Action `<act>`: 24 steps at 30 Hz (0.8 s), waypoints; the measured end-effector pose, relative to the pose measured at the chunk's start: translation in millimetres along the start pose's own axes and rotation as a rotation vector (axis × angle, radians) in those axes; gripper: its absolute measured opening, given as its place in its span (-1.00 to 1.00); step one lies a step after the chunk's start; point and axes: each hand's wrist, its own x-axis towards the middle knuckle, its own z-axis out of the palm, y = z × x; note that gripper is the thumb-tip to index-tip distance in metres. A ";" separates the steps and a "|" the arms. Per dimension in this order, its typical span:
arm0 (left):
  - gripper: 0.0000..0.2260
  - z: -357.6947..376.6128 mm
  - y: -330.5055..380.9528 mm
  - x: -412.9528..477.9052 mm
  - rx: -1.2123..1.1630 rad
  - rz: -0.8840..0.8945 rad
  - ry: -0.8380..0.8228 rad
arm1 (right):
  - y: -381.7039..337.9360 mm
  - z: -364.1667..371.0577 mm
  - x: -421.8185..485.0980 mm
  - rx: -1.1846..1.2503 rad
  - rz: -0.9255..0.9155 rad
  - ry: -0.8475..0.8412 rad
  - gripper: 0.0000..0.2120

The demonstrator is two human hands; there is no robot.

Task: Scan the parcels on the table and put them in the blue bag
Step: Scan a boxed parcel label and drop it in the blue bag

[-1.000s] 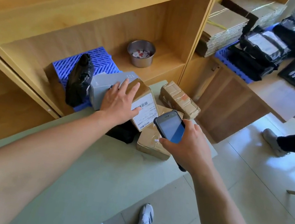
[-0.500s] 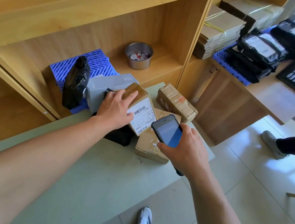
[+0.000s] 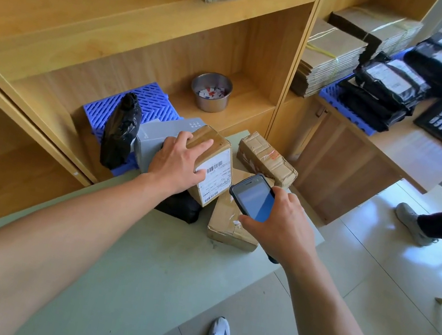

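The labelled parcel (image 3: 211, 162) is tilted up at frame centre above the worktop (image 3: 139, 256), gripped by the left hand (image 3: 177, 164), fingers (image 3: 202, 146) over its top. The handheld scanner (image 3: 254, 199), clasped in the right hand (image 3: 281, 226), is best squared to the barcode (image 3: 214, 167), thumb kept clear.

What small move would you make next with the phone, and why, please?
Probably swing the phone in the right hand slightly left to face the barcode label on the parcel, which the left hand holds tilted up; the label is exposed, just beside the phone.
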 end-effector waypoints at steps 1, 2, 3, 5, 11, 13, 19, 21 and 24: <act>-0.34 -5.2 -0.9 0.3 -0.002 -0.007 0.005 | -0.7 -0.6 0.0 -0.004 -0.005 0.005 -0.28; -0.34 -10.4 -1.8 0.7 -0.003 -0.013 0.012 | -1.6 -1.1 0.0 -0.007 -0.009 0.009 -0.28; -0.34 -15.8 -2.2 0.6 -0.001 -0.017 0.021 | -2.9 -1.7 -0.2 -0.010 -0.014 0.009 -0.28; -0.34 -24.7 -2.6 0.1 0.009 -0.020 0.041 | -5.7 -2.6 -0.4 -0.025 -0.032 0.001 -0.28; -0.35 -38.1 2.0 -3.0 0.031 -0.016 0.080 | -10.5 -4.5 0.8 -0.108 -0.062 -0.022 -0.30; -0.35 -40.0 3.9 -3.8 0.033 -0.010 0.090 | -8.7 -4.6 0.5 -0.121 -0.049 -0.025 -0.34; -0.34 -40.4 4.4 -9.5 0.028 -0.011 0.099 | -4.5 -3.8 -2.9 -0.169 -0.052 -0.058 -0.37; -0.34 -40.3 5.5 -11.8 0.028 -0.015 0.104 | -3.3 -3.3 -4.1 -0.170 -0.060 -0.061 -0.37; -0.34 -40.0 7.2 -18.1 0.022 -0.031 0.112 | -2.3 -3.5 -3.2 -0.150 -0.073 -0.050 -0.35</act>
